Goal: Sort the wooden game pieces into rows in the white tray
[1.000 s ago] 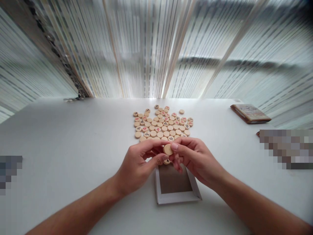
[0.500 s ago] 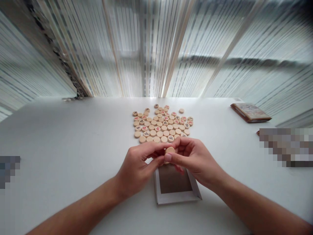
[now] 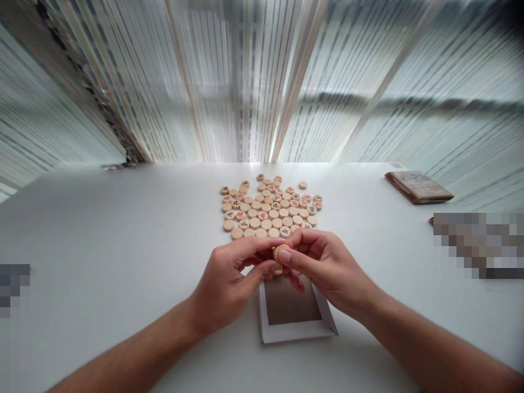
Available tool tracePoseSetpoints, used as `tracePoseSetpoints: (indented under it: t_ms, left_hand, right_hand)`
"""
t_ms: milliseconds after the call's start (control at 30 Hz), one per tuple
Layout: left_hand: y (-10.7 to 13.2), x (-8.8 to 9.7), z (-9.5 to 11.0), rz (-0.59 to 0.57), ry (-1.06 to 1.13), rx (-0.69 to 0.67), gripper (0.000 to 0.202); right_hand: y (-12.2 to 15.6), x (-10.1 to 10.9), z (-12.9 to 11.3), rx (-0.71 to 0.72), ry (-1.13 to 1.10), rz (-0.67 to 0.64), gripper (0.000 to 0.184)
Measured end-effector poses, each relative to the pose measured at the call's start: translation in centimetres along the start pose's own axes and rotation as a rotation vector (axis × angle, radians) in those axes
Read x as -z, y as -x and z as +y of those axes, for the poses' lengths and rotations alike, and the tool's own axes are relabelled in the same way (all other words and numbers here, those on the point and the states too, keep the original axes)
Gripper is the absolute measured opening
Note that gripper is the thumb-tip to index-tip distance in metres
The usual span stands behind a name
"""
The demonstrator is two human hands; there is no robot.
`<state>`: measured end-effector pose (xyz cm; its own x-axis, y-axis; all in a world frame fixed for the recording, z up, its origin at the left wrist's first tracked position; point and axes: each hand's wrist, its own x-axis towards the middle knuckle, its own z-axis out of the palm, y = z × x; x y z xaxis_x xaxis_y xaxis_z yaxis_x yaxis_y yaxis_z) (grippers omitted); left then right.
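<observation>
Between the fingertips of both hands are round wooden xiangqi pieces (image 3: 280,251), at least two, one above the other. My left hand (image 3: 235,278) pinches them from the left, thumb on the lower one. My right hand (image 3: 317,265) has its thumb pressed on the upper piece, its lower fingers curled beneath. Below the hands lies an open shallow box (image 3: 297,330) with a white rim and a brown inside. Just beyond the hands, many xiangqi pieces (image 3: 266,224) lie spread flat, some blank side up, others with red or black characters.
The white table (image 3: 143,245) reaches back to striped curtains (image 3: 229,109). A brown box with a picture on its lid (image 3: 420,185) lies at the back right. Nearer on the right is a blurred-out item (image 3: 483,245); another (image 3: 12,284) shows at the left edge.
The right thumb has moved slightly up over the upper piece, which is now tilted and shifted a little left. A lower piece shows more beneath it. The box and spread pieces stay put.
</observation>
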<state>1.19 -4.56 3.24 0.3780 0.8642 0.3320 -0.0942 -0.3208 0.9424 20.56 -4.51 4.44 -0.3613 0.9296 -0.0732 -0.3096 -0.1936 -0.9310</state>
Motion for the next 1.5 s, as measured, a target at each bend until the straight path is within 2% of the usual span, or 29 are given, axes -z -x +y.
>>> tracePoseSetpoints:
  t_ms: [233,833,933,1100,1200,1367,1500]
  left_hand:
    - [0.12,0.11,-0.15,0.029,0.026,0.020,0.024]
    - [0.01,-0.02,0.00,0.024,0.087,0.067,0.023]
    - [0.14,0.06,-0.18,0.033,0.022,0.063,0.024]
    - [0.20,0.17,-0.18,0.021,-0.212,-0.070,0.026]
    - [0.11,0.09,-0.04,0.001,-0.147,-0.055,0.026]
    - [0.13,-0.06,-0.16,0.049,0.024,0.037,0.028]
    - [0.16,-0.14,-0.37,0.053,0.083,0.059,0.033]
  right_hand:
    - [0.00,0.18,0.10,0.027,-0.003,-0.047,0.027]
    - [-0.14,0.30,0.13,0.002,-0.035,-0.050,0.028]
    - [-0.16,0.17,0.13,-0.003,-0.023,-0.022,0.034]
    - [-0.10,0.03,0.21,-0.028,0.027,0.031,0.040]
    - [-0.06,0.20,0.40,0.003,0.036,0.017,0.036]
    - [-0.02,0.46,0.46,0.032,0.008,-0.006,0.027]
    - [-0.10,0.34,0.17,0.089,0.066,-0.007,0.024]
